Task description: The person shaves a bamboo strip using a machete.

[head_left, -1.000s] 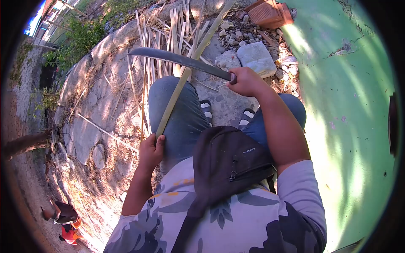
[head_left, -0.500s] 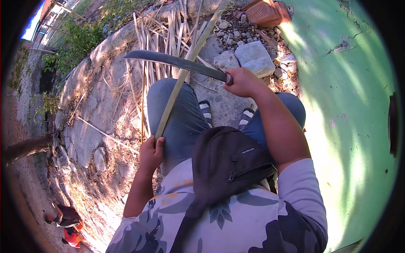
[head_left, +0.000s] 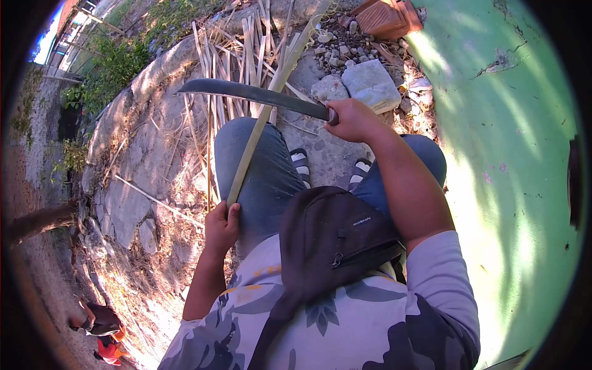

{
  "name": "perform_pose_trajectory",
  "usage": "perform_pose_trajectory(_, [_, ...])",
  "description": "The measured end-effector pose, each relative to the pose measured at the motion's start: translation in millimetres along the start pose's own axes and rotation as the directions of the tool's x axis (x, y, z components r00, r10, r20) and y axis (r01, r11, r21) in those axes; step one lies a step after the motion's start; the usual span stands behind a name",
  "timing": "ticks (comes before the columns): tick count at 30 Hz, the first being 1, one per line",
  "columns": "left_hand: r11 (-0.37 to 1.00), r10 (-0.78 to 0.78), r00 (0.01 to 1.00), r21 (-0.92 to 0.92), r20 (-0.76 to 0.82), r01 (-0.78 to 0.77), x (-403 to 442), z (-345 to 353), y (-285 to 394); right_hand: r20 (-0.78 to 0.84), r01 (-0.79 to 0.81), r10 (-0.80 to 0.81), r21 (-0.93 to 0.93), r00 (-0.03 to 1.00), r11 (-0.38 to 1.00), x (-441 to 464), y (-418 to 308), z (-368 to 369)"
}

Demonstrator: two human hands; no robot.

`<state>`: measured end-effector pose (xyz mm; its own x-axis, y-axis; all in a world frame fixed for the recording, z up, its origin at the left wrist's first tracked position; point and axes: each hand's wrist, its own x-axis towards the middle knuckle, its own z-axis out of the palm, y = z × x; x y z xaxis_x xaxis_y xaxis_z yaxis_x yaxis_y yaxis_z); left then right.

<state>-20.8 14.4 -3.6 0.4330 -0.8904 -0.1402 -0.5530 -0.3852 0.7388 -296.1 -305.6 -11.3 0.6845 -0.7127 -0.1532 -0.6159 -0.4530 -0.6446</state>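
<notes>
My right hand is closed around the handle of a machete. The long dark blade points left and crosses over a greenish split strip, which looks like bamboo or a palm stalk. Closed on the near end of that strip is my left hand, beside my left thigh. The strip slants up and away across my left knee, and thin curled shavings hang near its far end. Whether the blade's edge touches the strip, I cannot tell.
Beyond my knees lies a pile of pale thin strips. A white stone block, gravel and an orange clay piece sit ahead right. A green wall rises on my right. Another person is at lower left.
The machete's tip has shifted slightly left and down. Both hands keep their grips, and the strip is nearly where it was.
</notes>
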Motion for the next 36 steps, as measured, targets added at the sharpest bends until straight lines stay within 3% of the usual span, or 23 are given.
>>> perform_pose_trajectory(9, [0.999, 0.016, 1.0, 0.029, 0.011, -0.016, 0.5, -0.3, -5.2, -0.075, 0.075, -0.076, -0.025, 0.994, 0.997, 0.8, 7.0, 6.1])
perform_pose_trajectory(31, [1.0, -0.002, 1.0, 0.022, 0.027, 0.001, 1.1, -1.9, -7.7, -0.051, 0.063, -0.063, -0.006, 0.997, 0.998, 1.4, 5.6, 6.2])
perform_pose_trajectory(36, [1.0, -0.009, 1.0, 0.012, 0.03, 0.009, 1.1, -2.0, -4.3, 0.015, -0.01, 0.01, 0.003, 1.0, 1.0, -0.4, -4.5, -1.8])
